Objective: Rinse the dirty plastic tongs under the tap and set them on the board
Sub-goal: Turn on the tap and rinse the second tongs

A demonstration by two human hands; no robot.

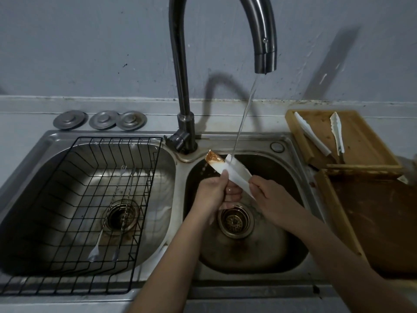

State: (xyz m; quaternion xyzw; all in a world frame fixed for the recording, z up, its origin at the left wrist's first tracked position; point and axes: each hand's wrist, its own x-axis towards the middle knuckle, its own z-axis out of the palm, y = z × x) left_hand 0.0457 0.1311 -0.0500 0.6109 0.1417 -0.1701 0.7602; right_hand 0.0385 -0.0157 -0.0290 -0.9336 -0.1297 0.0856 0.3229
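White plastic tongs [234, 169] with a brown-stained tip [213, 157] are held over the right sink basin [282, 256]. My left hand [215, 192] grips them near the middle. At their lower end my right hand [270, 199] holds them too. Water runs from the tap spout [265, 57] and strikes the tongs near the upper arm's tip. A wooden board [361, 141] lies on the counter at right, with two other white tongs [312, 136] [337, 134] on it.
The left basin holds a black wire rack [85, 222] with two long metal utensils [108, 220] inside. Three metal sink plugs [101, 119] sit behind it. A darker wooden tray [383, 220] lies in front of the board. The drain strainer [235, 222] is below my hands.
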